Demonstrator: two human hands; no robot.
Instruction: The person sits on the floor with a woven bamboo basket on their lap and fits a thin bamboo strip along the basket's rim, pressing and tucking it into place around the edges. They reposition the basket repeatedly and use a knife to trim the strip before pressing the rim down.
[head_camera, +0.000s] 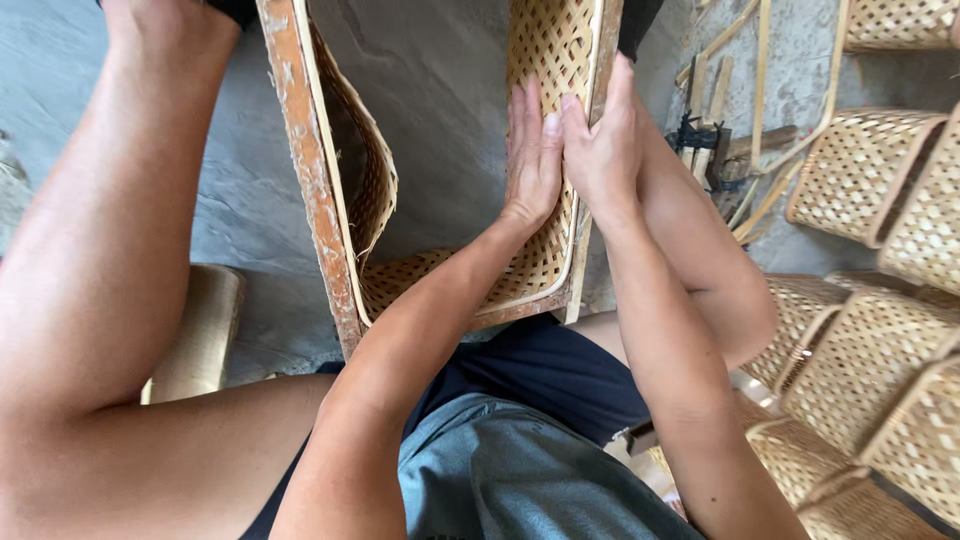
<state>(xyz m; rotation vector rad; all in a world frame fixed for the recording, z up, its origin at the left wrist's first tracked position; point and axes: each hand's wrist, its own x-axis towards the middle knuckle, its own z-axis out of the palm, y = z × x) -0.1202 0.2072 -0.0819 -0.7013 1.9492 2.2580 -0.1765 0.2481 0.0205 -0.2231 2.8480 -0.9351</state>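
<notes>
A rectangular wooden frame (318, 190) stands between my knees, lined with a pale woven bamboo mat (545, 45) that curves along its inside. My left hand (532, 155) lies flat, fingers together, against the weave on the frame's right inner side. My right hand (602, 140) wraps over that right edge beside it, thumb on the weave and fingers behind the wood. The two hands touch each other. The mat's left part (375, 190) bulges loose away from the frame.
Several finished woven baskets (860, 170) are stacked at the right. Loose bamboo strips (735, 60) and a dark tool lie on the grey concrete floor (440, 90) beyond my right leg. A low wooden stool (195, 335) sits under my left leg.
</notes>
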